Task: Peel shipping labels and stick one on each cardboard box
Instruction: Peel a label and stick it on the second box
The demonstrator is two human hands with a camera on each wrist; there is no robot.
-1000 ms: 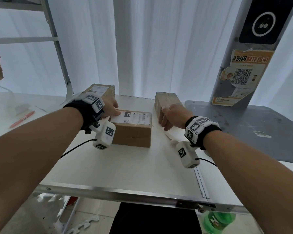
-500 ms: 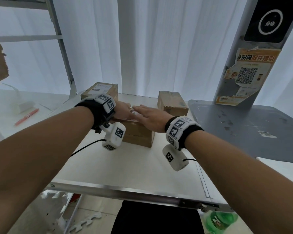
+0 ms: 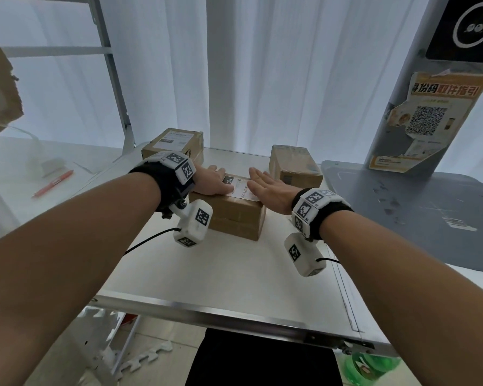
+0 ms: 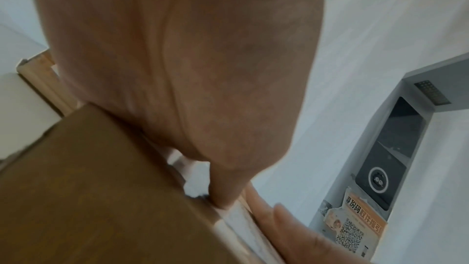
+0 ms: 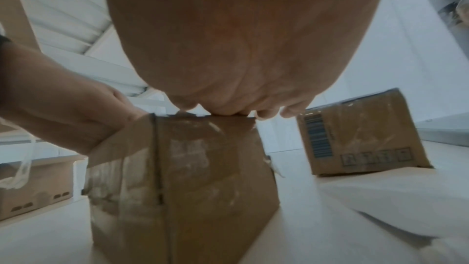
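A cardboard box (image 3: 234, 215) sits in the middle of the white table (image 3: 234, 274) with a white shipping label (image 3: 241, 188) on its top. My left hand (image 3: 211, 181) lies flat on the label's left part, thumb along the box's top edge. My right hand (image 3: 265, 188) presses flat on the label's right part, fingers straight. The right wrist view shows this box (image 5: 182, 178) from the front with both hands on its top. A second box (image 3: 175, 143) with a label stands at the back left. A third box (image 3: 293, 167), with no label showing on top, stands at the back right.
A grey kiosk base (image 3: 418, 215) with a post carrying an orange QR poster (image 3: 427, 118) fills the right side. A red pen (image 3: 52, 183) lies on the left table. White sheets (image 5: 393, 208) lie right of the middle box. A metal shelf post (image 3: 115, 79) rises at the back left.
My right hand left the back right box, swung left onto the middle box and now lies flat on its label. My left hand stayed on the label's left side.
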